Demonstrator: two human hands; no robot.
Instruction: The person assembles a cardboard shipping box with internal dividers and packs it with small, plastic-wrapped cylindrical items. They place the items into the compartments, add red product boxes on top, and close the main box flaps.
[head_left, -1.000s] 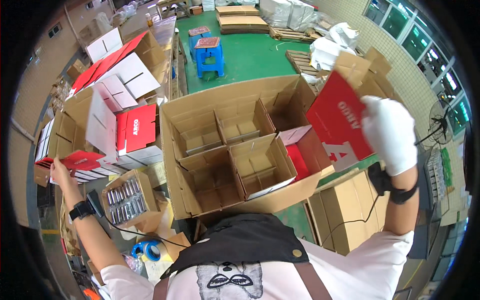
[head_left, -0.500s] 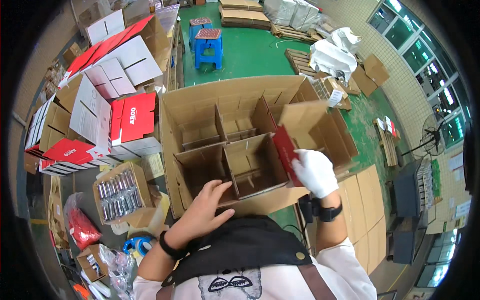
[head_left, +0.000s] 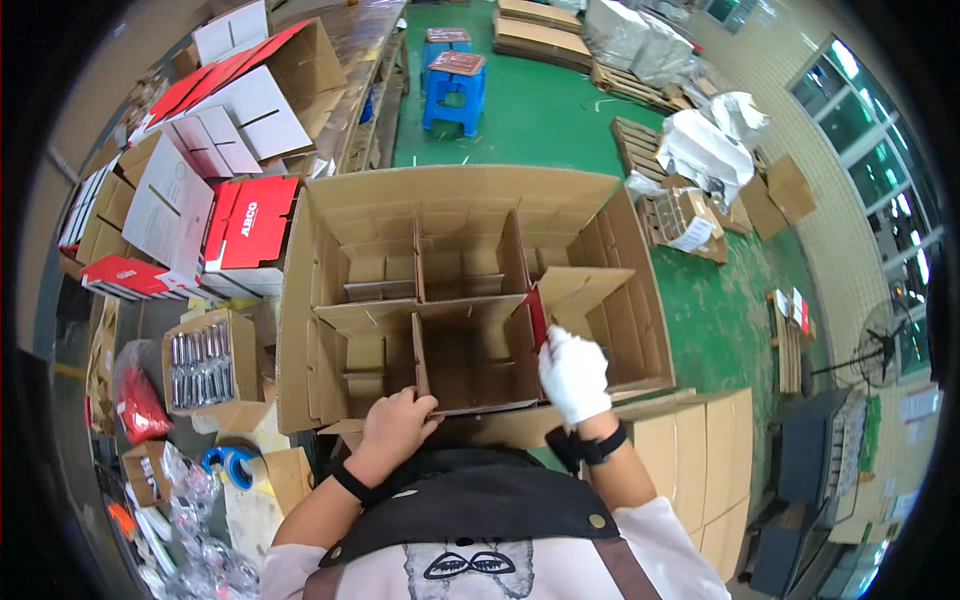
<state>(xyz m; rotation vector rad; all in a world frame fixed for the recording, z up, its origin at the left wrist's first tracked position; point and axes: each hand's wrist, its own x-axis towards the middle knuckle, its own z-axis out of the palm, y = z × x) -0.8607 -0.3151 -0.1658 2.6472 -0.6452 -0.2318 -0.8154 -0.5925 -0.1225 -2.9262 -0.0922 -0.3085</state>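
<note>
A large open brown carton [head_left: 293, 340] stands before me, split into several cells by cardboard dividers. My right hand [head_left: 575, 378], in a white glove, is closed on a divider with a red face [head_left: 538, 318] at the carton's right part. Beside it, a brown flap [head_left: 585, 285] of cardboard tilts across the right cells. My left hand [head_left: 393, 432], bare, rests at the near rim with its fingers closed around the near end of a brown divider [head_left: 420, 350]. The fingertips of both hands are partly hidden by the cardboard.
Red and white cartons [head_left: 250, 222] are stacked at the left. Below them are a box of shiny metal tubes [head_left: 203, 365], a red bag [head_left: 143, 400] and a blue tape roll [head_left: 230, 465]. Flat cardboard [head_left: 690, 460] lies at right; blue stools [head_left: 455, 95] stand beyond.
The red-faced divider sits lower and straighter in the carton, with my right hand still on it. My left hand has gone from spread fingers to a grip on the brown divider. The view has turned slightly.
</note>
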